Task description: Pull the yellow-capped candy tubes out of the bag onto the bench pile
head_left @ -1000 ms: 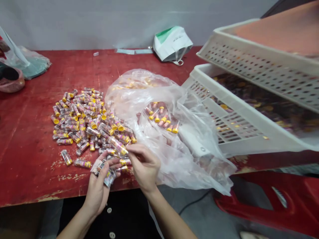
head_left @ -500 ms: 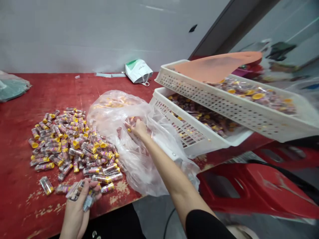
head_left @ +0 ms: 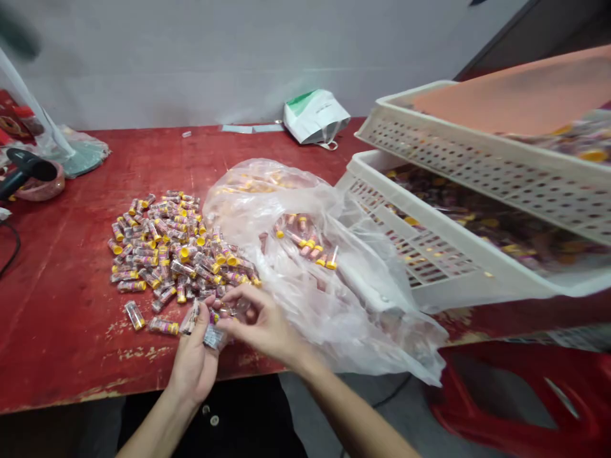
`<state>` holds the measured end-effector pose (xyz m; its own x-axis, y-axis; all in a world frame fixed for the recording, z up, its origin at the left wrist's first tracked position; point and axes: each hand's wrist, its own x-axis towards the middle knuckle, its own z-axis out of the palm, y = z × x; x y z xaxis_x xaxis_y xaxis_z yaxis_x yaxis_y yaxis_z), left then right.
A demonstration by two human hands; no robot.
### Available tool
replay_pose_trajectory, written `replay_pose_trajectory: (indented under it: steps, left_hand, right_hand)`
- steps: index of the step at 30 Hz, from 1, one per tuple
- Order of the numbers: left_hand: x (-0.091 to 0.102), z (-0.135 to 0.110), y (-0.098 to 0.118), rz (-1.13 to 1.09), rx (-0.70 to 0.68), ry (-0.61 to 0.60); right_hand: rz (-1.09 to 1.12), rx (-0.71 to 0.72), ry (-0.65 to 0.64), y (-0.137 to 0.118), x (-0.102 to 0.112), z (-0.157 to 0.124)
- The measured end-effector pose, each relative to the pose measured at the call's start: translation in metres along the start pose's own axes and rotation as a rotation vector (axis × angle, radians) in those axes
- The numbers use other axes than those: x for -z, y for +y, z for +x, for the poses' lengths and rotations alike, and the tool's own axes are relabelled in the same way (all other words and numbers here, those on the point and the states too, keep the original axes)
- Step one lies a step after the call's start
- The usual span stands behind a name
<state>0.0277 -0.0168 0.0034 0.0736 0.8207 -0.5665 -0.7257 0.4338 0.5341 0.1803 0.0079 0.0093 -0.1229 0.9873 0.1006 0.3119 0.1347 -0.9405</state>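
A heap of small clear tubes with yellow caps (head_left: pixel 172 248) lies on the red table (head_left: pixel 62 267). My left hand (head_left: pixel 195 356) is closed round a small stack of flat packets (head_left: pixel 206 326) at the table's front edge. My right hand (head_left: pixel 260 321) sits right beside it, fingers curled and pinching at the same packets or a tube; which one is hard to make out. To the right lies a crumpled clear plastic bag (head_left: pixel 334 286) with several capped tubes (head_left: pixel 308 238) inside it.
Two white perforated crates (head_left: pixel 458 165) stacked askew hold more wrapped tubes at the right, with an orange sheet (head_left: pixel 515 89) on top. A white-green bag (head_left: pixel 315 114) lies at the back. A red plastic stool (head_left: pixel 525 394) stands below right. A fan base and dark tool sit far left.
My right hand has come back out of the plastic bag to the left hand at the table's front edge. The view has swung back left and down.
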Motion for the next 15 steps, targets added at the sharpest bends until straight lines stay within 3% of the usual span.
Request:
replay_pose_trajectory:
  steps: [3,7,11,15]
  left_hand:
    - [0.003,-0.004,-0.004,0.044,-0.072,-0.060]
    - [0.009,-0.007,-0.005,0.099,-0.213,-0.026]
    - [0.009,-0.006,0.001,0.139,-0.196,-0.083]
    - [0.009,-0.007,0.006,0.153,-0.177,-0.114]
  right_hand:
    - [0.175,0.029,0.010,-0.010,-0.031,-0.024]
    - [0.390,-0.036,0.024,-0.014,-0.034,-0.020]
    - [0.341,0.028,-0.071,-0.009,-0.035,-0.011]
    - [0.315,0.015,0.077,-0.003,-0.040,-0.011]
